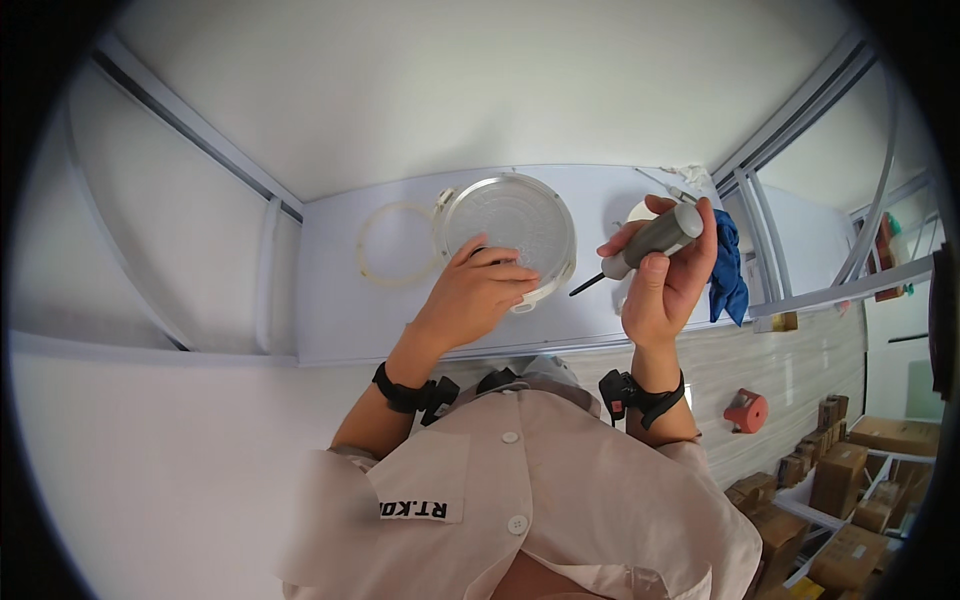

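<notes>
My left hand lies over the near left part of a round, pale disc-shaped housing with a silvery rim and small tabs. Its fingers are apart, and a small dark spot shows beneath them. In my right hand is a screwdriver, gripped by its thick grey handle. The dark shaft slants down and left, its tip apart from the housing's right side. A thin, pale ring lies flat to the left of the housing.
The white table has a raised frame at either side. At its right end are a blue cloth, a thin tool and a white round piece, partly hidden. A red stool and cardboard boxes stand on the floor to the right.
</notes>
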{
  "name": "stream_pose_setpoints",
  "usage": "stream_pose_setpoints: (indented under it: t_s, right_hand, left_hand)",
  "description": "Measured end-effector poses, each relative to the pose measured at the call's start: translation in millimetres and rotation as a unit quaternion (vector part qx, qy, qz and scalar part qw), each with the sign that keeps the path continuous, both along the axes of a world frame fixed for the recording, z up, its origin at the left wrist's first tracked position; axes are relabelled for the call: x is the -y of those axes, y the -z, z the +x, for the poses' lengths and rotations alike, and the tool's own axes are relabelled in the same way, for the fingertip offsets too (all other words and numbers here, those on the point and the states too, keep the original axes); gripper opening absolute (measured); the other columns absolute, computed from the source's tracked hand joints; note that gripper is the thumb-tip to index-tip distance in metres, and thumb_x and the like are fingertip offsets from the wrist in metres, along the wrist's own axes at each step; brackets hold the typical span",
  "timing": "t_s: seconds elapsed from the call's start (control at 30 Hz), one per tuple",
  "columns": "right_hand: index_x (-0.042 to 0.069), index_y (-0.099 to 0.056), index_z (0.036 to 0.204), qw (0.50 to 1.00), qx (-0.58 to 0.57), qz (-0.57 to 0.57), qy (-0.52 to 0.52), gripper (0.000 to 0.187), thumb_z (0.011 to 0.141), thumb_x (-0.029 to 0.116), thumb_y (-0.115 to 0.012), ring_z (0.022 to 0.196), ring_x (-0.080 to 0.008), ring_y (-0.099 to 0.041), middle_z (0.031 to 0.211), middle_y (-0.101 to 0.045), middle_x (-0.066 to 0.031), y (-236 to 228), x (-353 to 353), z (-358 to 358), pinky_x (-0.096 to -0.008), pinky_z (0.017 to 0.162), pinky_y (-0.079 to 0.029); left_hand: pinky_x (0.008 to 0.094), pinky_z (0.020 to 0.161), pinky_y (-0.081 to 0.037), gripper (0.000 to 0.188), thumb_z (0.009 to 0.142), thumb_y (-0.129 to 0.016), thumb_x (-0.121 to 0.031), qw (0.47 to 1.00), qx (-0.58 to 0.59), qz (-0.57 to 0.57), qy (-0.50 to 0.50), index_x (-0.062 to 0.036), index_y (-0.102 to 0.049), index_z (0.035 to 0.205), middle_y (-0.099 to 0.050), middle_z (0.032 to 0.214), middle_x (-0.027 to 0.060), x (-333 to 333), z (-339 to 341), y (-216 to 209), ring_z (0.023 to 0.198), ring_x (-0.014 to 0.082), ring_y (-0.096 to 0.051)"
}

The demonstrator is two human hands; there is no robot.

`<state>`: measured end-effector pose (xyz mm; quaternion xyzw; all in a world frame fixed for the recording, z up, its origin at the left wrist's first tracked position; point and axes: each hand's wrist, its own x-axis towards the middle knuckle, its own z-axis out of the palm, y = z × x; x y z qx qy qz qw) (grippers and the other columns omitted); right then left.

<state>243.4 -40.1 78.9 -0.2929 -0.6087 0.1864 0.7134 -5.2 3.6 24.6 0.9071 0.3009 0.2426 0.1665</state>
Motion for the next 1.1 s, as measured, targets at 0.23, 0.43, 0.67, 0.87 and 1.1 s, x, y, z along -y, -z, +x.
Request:
stream_pose_setpoints:
  t_s: [0.23, 0.43, 0.67, 0.87, 1.1]
  right_hand:
    - [0.009, -0.017, 0.173, 0.998, -0.003, 0.009, -0.064, 0.071, 0.115, 0.023, -0.057, 0.095, -0.0266, -0.071, 0.15, -0.052, -0.029, 0.6, -0.9, -14.8, -0.0439, 0.082, -0.064]
    - [0.016, -0.014, 0.172, 0.999, -0.007, -0.008, -0.047, 0.074, 0.115, 0.032, -0.057, 0.112, -0.0363, -0.074, 0.153, -0.047, -0.0269, 1.4, 1.9, -21.7, -0.0517, 0.087, -0.067]
    - [0.012, -0.023, 0.166, 0.995, -0.031, 0.015, -0.095, 0.068, 0.112, 0.016, -0.062, 0.124, -0.0418, -0.071, 0.15, -0.051, -0.0302, 5.4, -3.3, -32.9, -0.0538, 0.101, -0.063]
    - [0.008, -0.026, 0.165, 0.996, 0.011, 0.031, -0.084, 0.068, 0.109, 0.012, -0.065, 0.11, -0.0344, -0.076, 0.142, -0.056, -0.0295, 12.4, -7.4, -34.9, -0.0474, 0.093, -0.064]
    - [0.011, -0.024, 0.165, 0.995, 0.026, 0.01, -0.095, 0.068, 0.11, 0.014, -0.065, 0.109, -0.0348, -0.075, 0.144, -0.053, -0.0285, 15.2, -8.4, -34.5, -0.0505, 0.093, -0.065]
  left_hand:
    - [0.0539, 0.132, -0.028, 0.018, 0.099, -0.076, -0.015, 1.0, -0.009, -0.01, -0.015, -0.0198, -0.087, 0.112, -0.081, 0.121, -0.0081, -1.2, -23.5, -9.1, 0.137, 0.0212, -0.063]
    - [0.0519, 0.131, -0.031, 0.02, 0.098, -0.071, -0.007, 0.998, 0.014, -0.022, -0.06, -0.0166, -0.085, 0.109, -0.081, 0.123, -0.0081, 5.7, -40.4, -9.9, 0.136, 0.0225, -0.064]
    - [0.0522, 0.126, -0.038, 0.017, 0.091, -0.077, -0.01, 0.995, 0.074, -0.005, -0.073, -0.0114, -0.079, 0.107, -0.076, 0.12, 0.0001, 13.3, -34.4, -11.1, 0.13, 0.0247, -0.066]
    - [0.0515, 0.123, -0.041, 0.022, 0.085, -0.087, -0.016, 0.988, 0.123, -0.027, -0.084, -0.0099, -0.079, 0.105, -0.076, 0.117, 0.0017, 11.2, -11.9, 1.8, 0.124, 0.0231, -0.069]
    - [0.0501, 0.124, -0.039, 0.015, 0.083, -0.09, -0.017, 0.986, 0.143, -0.006, -0.082, -0.0114, -0.082, 0.095, -0.078, 0.108, -0.0015, 8.7, -7.2, 20.5, 0.121, 0.0215, -0.073]
